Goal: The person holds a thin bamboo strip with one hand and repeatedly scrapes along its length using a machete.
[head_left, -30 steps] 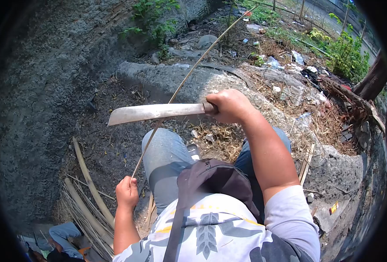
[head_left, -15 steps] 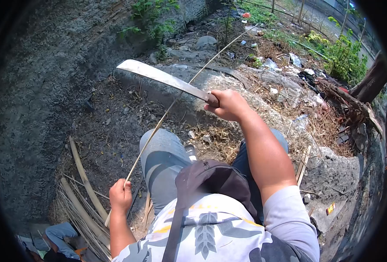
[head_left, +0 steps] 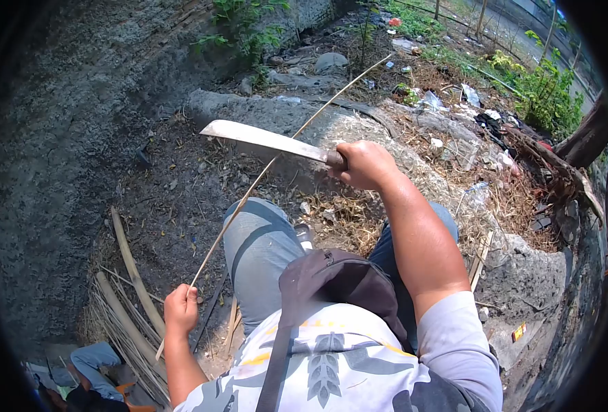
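Note:
My right hand (head_left: 364,165) is closed round the dark handle of a machete (head_left: 270,139), out in front of my knees. Its broad, pale blade points left, lying across a long, thin bamboo strip (head_left: 230,221) where the two cross. Low on the left, my left hand (head_left: 181,310) grips the strip near its lower end, thumb on top. From there the strip runs up and away past my knee, bending slightly, to a free far tip. Whether the blade's edge presses into the strip cannot be made out.
Thicker curved poles (head_left: 134,271) and many thin strips (head_left: 122,333) lie on the ground at left. A rough wall (head_left: 57,151) rises beyond. Ahead are a stone ledge (head_left: 359,134), litter and plants. Another person's leg (head_left: 95,364) shows at lower left.
The strip's far tip has come back toward me. The machete's blade tip has dropped and shifted right, while my right hand stays nearly in place. My left hand has moved slightly left.

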Demonstrator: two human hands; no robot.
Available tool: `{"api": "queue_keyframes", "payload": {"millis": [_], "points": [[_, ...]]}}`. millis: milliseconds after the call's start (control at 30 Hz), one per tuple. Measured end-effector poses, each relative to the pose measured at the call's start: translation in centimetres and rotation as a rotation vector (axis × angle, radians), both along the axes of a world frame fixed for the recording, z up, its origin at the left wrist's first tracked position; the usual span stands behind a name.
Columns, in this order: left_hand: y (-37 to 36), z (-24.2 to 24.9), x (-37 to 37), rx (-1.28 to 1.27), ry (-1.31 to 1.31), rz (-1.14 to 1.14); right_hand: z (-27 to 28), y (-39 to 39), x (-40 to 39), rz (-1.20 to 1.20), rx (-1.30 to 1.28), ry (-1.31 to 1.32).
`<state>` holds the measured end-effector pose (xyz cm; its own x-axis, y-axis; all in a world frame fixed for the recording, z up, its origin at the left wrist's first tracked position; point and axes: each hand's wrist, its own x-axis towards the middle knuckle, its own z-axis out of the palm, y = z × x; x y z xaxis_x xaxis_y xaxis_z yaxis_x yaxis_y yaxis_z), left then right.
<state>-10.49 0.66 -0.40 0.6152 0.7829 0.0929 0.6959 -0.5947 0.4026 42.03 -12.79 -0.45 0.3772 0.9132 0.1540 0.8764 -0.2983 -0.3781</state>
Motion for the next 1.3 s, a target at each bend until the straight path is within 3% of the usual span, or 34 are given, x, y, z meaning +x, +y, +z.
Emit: {"api": "queue_keyframes", "payload": {"millis": [233, 333, 533, 967, 1200, 1300], "points": [[0.5, -0.3, 2.2, -0.119, -0.093, -0.005, -0.5, -0.4, -0.5, 0.003, 0.201, -0.065], [0.7, 0.2, 3.0, -0.124, -0.114, -0.011, 0.5, -0.3, -0.1, -0.089, 0.175, -0.139], [0.7, -0.7, 4.2, -0.096, -0.146, -0.052, 0.2, -0.7, 0.0, -0.126, 0.175, -0.040], [-0.1, -1.6, 10.1, -0.230, -0.253, -0.095, 0.6, 0.2, -2.8, 0.085, 0.243, -0.072], [-0.4, -0.6, 12.0, -0.431, -0.209, -0.082, 0.5, 0.4, -1.2, -0.035, 0.179, -0.129], [-0.8, -0.1, 13.2, -0.343, -0.237, -0.083, 1.0, 0.3, -1.9, -0.045, 0.209, -0.106]]}}
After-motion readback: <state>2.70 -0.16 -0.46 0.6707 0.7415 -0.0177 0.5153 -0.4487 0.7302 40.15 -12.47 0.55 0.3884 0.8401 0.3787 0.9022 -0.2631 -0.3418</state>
